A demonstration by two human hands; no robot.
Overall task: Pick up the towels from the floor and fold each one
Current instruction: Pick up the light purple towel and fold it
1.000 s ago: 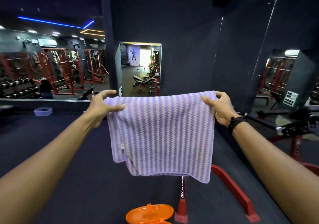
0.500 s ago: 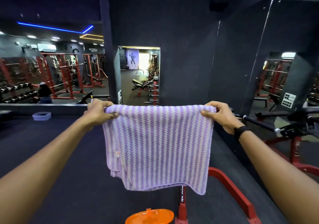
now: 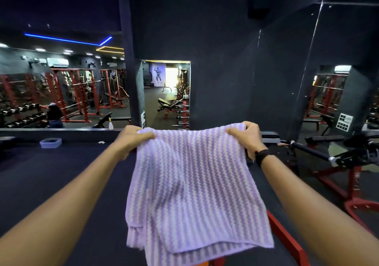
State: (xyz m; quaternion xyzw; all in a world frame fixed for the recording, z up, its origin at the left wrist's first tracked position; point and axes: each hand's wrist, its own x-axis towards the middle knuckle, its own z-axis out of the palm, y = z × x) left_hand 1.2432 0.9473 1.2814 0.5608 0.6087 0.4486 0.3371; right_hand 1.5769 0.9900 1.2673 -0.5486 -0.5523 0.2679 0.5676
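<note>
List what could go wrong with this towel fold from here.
1. The towel is gripped only at its top corners by the left hand and right hand; a loosened grip would probably drop it.
2. The doubled layers sit uneven at the bottom edge, so the next fold may come out crooked.
3. The hanging end is near the red frame and might snag or drag.

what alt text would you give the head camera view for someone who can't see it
Two outstretched arms hold up a purple-and-white striped towel by its top corners, the left hand and right hand each gripping a bunched corner, its lower part hanging doubled over. Behind is a dark gym with wall mirrors, red weight racks and a small tub on the floor.
</note>
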